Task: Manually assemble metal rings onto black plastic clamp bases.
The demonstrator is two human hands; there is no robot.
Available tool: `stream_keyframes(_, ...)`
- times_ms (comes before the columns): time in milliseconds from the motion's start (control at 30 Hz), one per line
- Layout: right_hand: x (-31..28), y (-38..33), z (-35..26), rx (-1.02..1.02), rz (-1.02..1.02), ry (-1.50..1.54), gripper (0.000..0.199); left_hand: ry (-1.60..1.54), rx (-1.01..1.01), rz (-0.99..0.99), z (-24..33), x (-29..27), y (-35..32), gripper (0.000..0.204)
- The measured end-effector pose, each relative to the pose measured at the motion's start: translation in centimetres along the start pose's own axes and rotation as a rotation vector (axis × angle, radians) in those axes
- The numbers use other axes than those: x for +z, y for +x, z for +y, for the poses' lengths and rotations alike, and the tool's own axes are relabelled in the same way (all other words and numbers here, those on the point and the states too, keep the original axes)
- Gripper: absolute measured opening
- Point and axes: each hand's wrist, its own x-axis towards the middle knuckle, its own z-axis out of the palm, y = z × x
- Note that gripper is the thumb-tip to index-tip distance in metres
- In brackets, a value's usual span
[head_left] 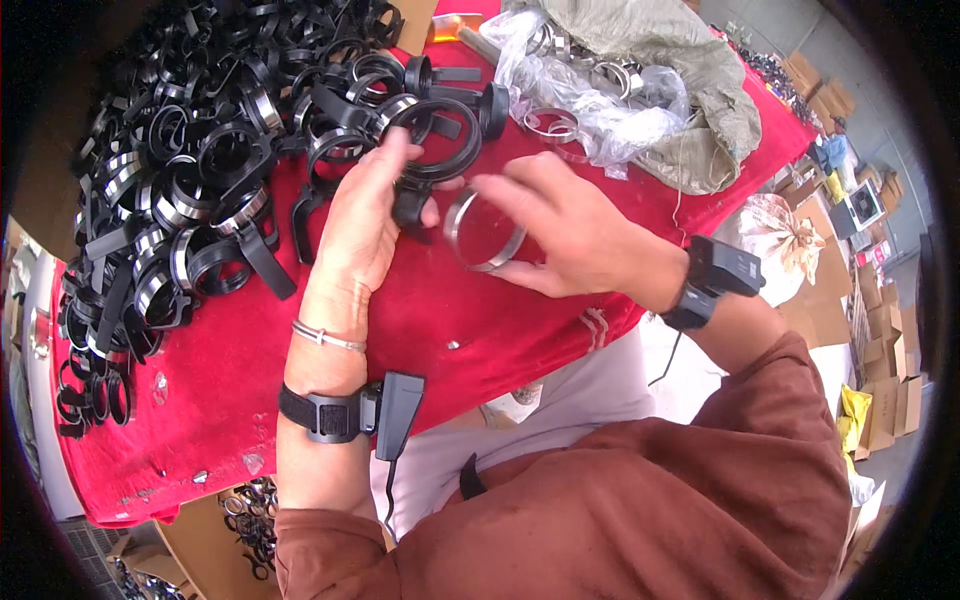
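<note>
My left hand (362,215) is closed around the short stem of a black plastic ring (474,145), whose round opening stands beyond the fingertips. In my right hand (585,230), a thin silver metal ring (455,228) is pinched between thumb and fingers. The metal ring is tilted and sits just to the right of the black ring's stem, apart from it as far as I can see. The right fingers are slightly blurred.
A large pile of black rings with handles and silver bands (215,160) covers the left of the red-covered table (400,345). Clear plastic with silver rings (590,110) lies on a grey-green woven sack (715,130) at the far right. Cardboard boxes (885,365) stand beyond.
</note>
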Motion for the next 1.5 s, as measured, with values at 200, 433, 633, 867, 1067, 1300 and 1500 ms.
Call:
stream_keyframes(200,-2.5,1.6,0.9,0.473,0.284,0.103,0.069,0.196,0.068,0.099,-0.5,0.8,0.0,0.03)
stream_keyframes(433,-0.5,3.8,2.1,0.573,0.229,0.068,0.069,0.155,0.097,0.044,-0.9,1.4,0.0,0.033)
stream_keyframes(633,0.0,4.6,2.0,0.564,0.249,0.08,0.066,0.17,0.103,0.075,-1.1,1.1,0.2,0.033)
stream_keyframes(867,0.7,4.7,1.7,0.57,0.275,0.052,0.067,0.268,0.159,0.119,-1.3,1.7,-0.1,0.032)
stream_keyframes(1067,2.7,3.7,4.5,0.858,0.523,0.694,0.05,0.312,0.179,0.21,-1.2,3.1,-0.2,0.028)
stream_keyframes(1300,3.8,2.7,2.6,1.08,0.267,0.572,0.046,0.263,0.036,0.227,-1.3,3.6,-1.1,0.037)
stream_keyframes(1500,1.8,3.7,4.8,1.346,0.086,0.71,0.066,0.924,0.477,0.437,-1.6,3.5,-0.5,0.032)
